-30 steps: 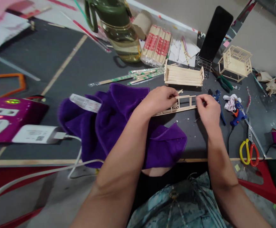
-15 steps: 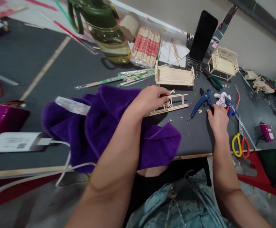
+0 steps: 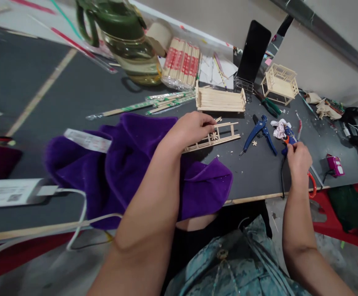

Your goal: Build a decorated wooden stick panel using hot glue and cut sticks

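Note:
My left hand [image 3: 196, 127] has its fingers closed on the left part of a small ladder-like wooden stick frame [image 3: 233, 137], lying on the dark table. A little flower-shaped wooden piece [image 3: 214, 136] shows in the frame near my fingertips. My right hand [image 3: 299, 160] is closed at a blue glue gun [image 3: 290, 136] with an orange part; its handle is mostly hidden by the fingers. A clear glue stick [image 3: 317, 176] sticks out behind it. Left of it lie blue cutters [image 3: 261, 133] and another wooden flower [image 3: 254, 143]. A crumpled white tissue [image 3: 280, 128] is at the gun's front.
A purple towel [image 3: 135, 164] lies under my left forearm. Behind are a stick-built bench [image 3: 220, 100], a stick-built model [image 3: 280, 84], a phone [image 3: 253, 51], bundled sticks [image 3: 182, 63] and a green-topped jug [image 3: 129, 49]. Scissors with a red handle [image 3: 312, 186] lie partly behind my right wrist.
My right hand has moved right, away from the blue cutters and onto the glue gun, now covering much of the scissors. My left hand stays on the stick frame. The view has shifted slightly.

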The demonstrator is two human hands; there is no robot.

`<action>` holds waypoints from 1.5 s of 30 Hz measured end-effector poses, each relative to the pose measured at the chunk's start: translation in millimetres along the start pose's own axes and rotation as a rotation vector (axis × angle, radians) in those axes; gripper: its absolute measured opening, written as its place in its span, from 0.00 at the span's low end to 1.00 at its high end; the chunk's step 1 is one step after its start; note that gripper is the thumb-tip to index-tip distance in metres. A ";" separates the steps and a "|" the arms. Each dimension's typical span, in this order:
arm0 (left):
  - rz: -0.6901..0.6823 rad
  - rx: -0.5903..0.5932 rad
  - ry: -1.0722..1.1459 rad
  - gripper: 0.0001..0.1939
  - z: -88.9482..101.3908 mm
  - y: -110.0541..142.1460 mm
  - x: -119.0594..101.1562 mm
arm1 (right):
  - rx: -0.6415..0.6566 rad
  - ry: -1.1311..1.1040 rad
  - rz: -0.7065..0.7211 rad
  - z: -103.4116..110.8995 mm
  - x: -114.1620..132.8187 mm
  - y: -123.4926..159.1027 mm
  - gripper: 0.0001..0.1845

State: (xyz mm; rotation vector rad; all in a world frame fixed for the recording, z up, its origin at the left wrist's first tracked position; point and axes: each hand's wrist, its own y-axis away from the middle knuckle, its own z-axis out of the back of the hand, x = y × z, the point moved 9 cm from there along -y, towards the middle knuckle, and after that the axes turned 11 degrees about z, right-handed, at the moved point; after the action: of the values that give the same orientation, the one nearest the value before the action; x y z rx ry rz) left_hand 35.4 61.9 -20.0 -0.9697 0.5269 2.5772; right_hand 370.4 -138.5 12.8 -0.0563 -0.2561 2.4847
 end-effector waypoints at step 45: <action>-0.051 0.032 0.019 0.18 -0.9 6.9 -6.1 | 0.210 -1.370 0.234 -8.3 139.4 54.8 0.14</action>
State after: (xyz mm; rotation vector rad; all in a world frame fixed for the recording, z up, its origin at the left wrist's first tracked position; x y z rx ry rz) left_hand 37.3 54.4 -14.9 -0.9858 0.5396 2.5096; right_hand 227.4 -96.2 -3.1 1.7880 -0.5379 2.3232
